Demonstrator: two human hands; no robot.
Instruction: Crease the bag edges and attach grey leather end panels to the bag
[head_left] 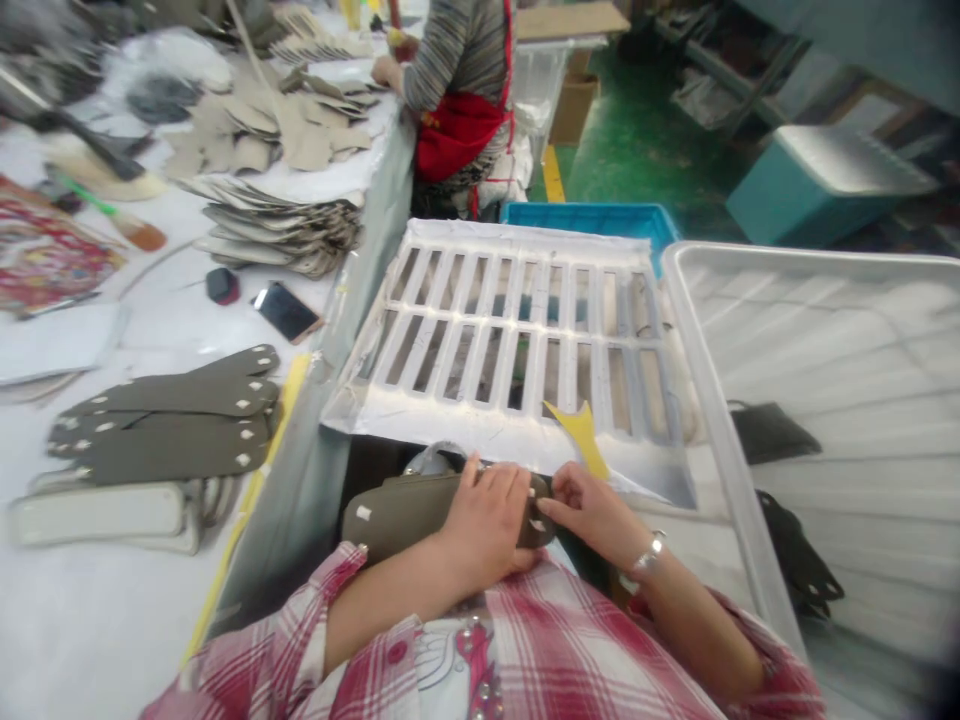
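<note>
My left hand (487, 520) grips an olive-grey leather piece (397, 515) with small white tabs, held flat in front of my chest. At the piece's right end, my right hand (592, 510) pinches a small white tab with its fingertips. A yellow scrap (581, 432) lies just beyond my right hand on the slatted white rack (517, 340). More olive-grey cut pieces (172, 420) are stacked on the white table to my left.
A large white plastic bin (825, 340) at right holds dark pieces (772, 432). A phone (285, 312) and stacks of beige cut pieces (277, 225) lie on the table. Another person in a red apron (457, 90) works at the far end. A blue crate (592, 218) sits behind the rack.
</note>
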